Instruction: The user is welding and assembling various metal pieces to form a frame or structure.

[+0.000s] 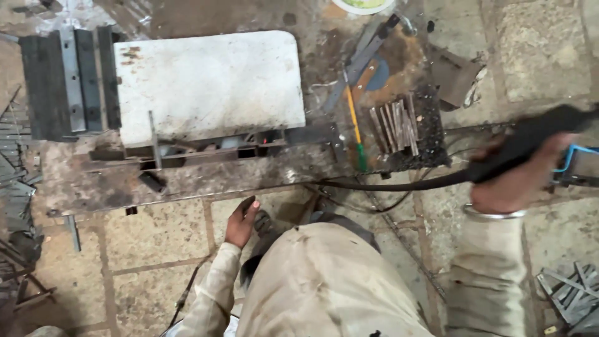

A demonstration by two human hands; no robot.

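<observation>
Plate (pixel 209 84) on workbench (pixel 93 181); bars (pixel 68 81) left of plate, rod bundle (pixel 394 128) right; screwdriver (pixel 355 128) between.

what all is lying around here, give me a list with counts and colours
white flat metal sheet: one, white with rust spots, on the rusty workbench
rusty steel workbench: one, brown, across the middle
dark steel flat bars: several, dark grey, in a row left of the sheet
short grey metal strips: a handful, grey, bundled right of the sheet
yellow and green screwdriver: one, beside the strips
black cable: one, running from the handle along the bench
black tool handle: one, blurred, at the right
grey scrap metal pieces: a pile, lower right floor
left hand: low, by the bench edge, holding nothing
right hand: gripping the tool handle, bangle at the wrist
</observation>
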